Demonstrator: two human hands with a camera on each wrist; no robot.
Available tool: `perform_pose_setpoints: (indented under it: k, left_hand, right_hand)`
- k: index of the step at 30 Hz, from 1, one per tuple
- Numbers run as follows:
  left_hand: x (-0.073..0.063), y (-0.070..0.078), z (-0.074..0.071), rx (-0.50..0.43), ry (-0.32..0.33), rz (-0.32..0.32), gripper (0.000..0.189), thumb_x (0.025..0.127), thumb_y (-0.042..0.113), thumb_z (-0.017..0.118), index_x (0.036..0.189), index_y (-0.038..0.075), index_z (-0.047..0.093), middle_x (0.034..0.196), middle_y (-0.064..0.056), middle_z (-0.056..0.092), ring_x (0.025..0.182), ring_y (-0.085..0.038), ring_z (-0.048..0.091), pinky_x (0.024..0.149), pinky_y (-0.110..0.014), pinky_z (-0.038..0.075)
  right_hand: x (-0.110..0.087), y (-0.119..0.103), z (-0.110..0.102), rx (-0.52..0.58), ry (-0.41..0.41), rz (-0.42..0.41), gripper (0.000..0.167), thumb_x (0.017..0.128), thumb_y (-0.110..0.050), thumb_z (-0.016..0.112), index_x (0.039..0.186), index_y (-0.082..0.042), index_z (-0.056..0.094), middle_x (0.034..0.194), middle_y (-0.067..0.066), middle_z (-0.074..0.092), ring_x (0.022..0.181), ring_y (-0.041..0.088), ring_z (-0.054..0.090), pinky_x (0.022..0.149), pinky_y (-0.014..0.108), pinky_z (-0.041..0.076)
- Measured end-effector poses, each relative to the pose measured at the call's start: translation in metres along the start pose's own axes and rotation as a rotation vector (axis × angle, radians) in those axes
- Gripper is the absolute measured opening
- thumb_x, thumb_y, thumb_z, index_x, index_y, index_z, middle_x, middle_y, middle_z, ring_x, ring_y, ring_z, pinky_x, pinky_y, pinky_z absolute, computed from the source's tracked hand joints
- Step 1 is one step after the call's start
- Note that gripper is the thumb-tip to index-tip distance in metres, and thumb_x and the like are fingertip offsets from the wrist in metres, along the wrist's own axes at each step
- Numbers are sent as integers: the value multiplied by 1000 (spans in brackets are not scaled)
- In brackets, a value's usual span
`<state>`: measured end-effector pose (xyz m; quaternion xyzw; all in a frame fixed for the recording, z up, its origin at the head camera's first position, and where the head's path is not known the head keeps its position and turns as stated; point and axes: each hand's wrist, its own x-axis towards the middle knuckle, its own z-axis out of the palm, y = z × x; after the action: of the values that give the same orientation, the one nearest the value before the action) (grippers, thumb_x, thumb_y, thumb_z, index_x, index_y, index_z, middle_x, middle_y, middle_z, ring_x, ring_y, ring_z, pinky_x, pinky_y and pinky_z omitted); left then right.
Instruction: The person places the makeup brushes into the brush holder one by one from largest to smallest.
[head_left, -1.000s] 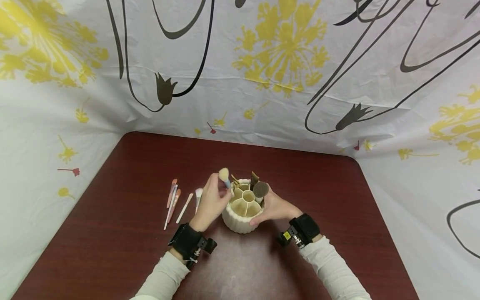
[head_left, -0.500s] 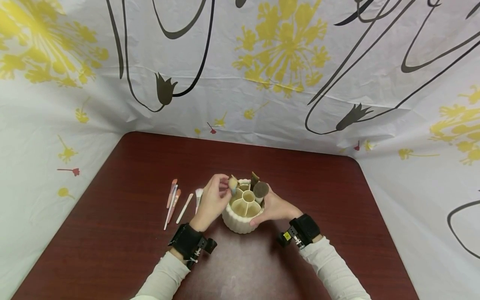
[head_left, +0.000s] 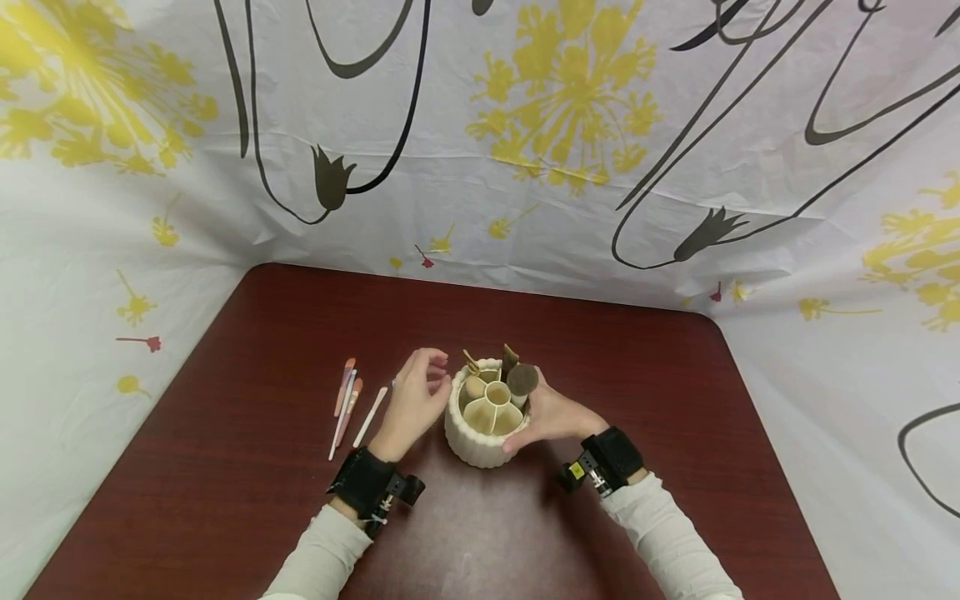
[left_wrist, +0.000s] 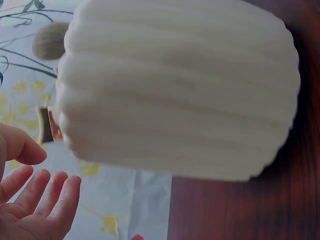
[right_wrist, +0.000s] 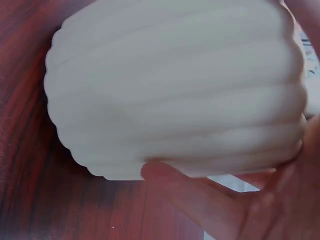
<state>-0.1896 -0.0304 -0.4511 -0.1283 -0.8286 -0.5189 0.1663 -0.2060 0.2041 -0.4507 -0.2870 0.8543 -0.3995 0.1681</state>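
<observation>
A cream, ribbed makeup brush holder (head_left: 478,450) with several compartments stands upright on the table. My right hand (head_left: 557,414) grips its right side, thumb toward the front; the right wrist view shows the fingers (right_wrist: 200,197) against the ribbed wall. Left of the holder is my left hand (head_left: 417,400), apart from it, fingers loosely bent and holding nothing. In the left wrist view the left fingers (left_wrist: 62,200) are spread beside the rim. Inside the holder stand a pale-headed makeup brush (head_left: 475,387), a thick dark-headed brush (head_left: 522,380) and some gold-coloured tips (head_left: 471,362).
Several makeup brushes (head_left: 345,412) lie bunched on the dark red table (head_left: 292,333) at the left. A thin white brush (head_left: 370,417) lies between them and my left wrist. White patterned cloth (head_left: 465,167) hangs behind and beside the table.
My left hand has lowered the pale-headed brush into a left compartment, let go of it and drawn back left. The right hand keeps its grip on the holder.
</observation>
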Motion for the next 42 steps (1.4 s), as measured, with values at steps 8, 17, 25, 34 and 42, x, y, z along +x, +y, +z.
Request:
perform_pose_setpoints:
  k: [8, 17, 25, 34, 42]
  left_hand:
    - [-6, -24, -14, 135, -26, -30, 25, 80, -1, 55, 105, 1, 54, 99, -12, 56, 86, -24, 61, 70, -34, 52]
    - [-16, -51, -38, 339, -84, -128, 28, 80, 1, 56, 106, -6, 53, 96, -22, 55, 80, -29, 57, 66, -39, 48]
    - [-22, -67, -55, 427, -135, -199, 29, 79, 3, 58, 105, -8, 53, 98, -22, 55, 78, -28, 53, 67, -43, 45]
    - [-28, -78, -52, 438, -149, -179, 28, 76, 4, 62, 100, -8, 56, 93, -22, 56, 82, -32, 54, 73, -46, 44]
    - [-31, -76, -41, 446, -153, -120, 26, 73, 2, 66, 94, -8, 57, 81, -17, 58, 67, -23, 51, 66, -39, 46]
  right_hand:
    - [-3, 4, -10, 84, -122, 15, 114, 60, -27, 84, 143, -6, 10, 146, 15, 13, 133, 24, 16, 105, 46, 19]
    - [-4, -3, -11, 117, -113, -22, 115, 60, -12, 83, 143, -4, 4, 148, 14, 13, 134, 23, 16, 105, 47, 19]
    - [-6, 6, -11, 126, -104, -24, 117, 57, -18, 84, 144, -9, 5, 146, 11, 15, 132, 21, 19, 105, 40, 21]
    - [-10, 7, -11, 90, -59, -42, 108, 56, -18, 85, 139, -5, 16, 130, 12, 26, 121, 23, 28, 99, 36, 29]
    - [-10, 8, -6, 93, -38, -19, 129, 48, -21, 90, 146, -14, 7, 129, 14, 23, 117, 23, 25, 101, 45, 26]
